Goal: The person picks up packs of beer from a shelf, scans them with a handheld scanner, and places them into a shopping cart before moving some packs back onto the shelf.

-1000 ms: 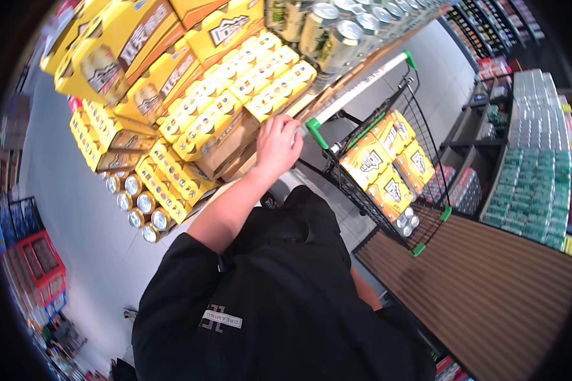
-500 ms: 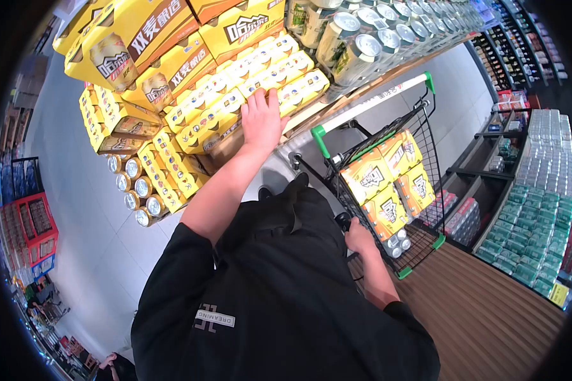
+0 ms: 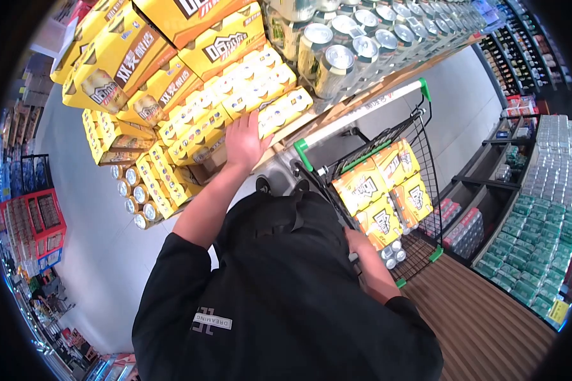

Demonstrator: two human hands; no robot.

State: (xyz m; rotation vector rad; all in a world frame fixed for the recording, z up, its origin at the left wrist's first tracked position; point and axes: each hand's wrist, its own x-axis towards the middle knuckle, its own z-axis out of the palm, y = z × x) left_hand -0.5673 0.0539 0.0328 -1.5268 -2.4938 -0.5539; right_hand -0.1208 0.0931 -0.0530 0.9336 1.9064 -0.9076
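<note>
My left hand (image 3: pixel 245 143) rests on the front of a stack of yellow beer cartons (image 3: pixel 287 113), its fingers stretched out flat over the edge of one carton. A row of more yellow multipacks (image 3: pixel 200 134) lies to the left of it. My right hand (image 3: pixel 360 243) is low beside the shopping cart (image 3: pixel 436 219), against my dark clothing. Its fingers are mostly hidden, so what they grip, if anything, does not show. Inside the cart are several yellow cartons (image 3: pixel 360 186) and a few silver-topped cans (image 3: pixel 393 254).
Wrapped cans (image 3: pixel 340 60) stand in rows right of the cartons. Loose-looking cans (image 3: pixel 133 190) are on the left by a yellow pack. The cart's white handle (image 3: pixel 362 113) lies along the display edge. Green packs (image 3: pixel 527 244) are stacked far right. Red crates (image 3: pixel 41 222) stand far left.
The view has shifted slightly. My left hand stays on the cartons, now a little lower and further left in view. My right hand's fingers, partly visible before by a dark object, are now more hidden.
</note>
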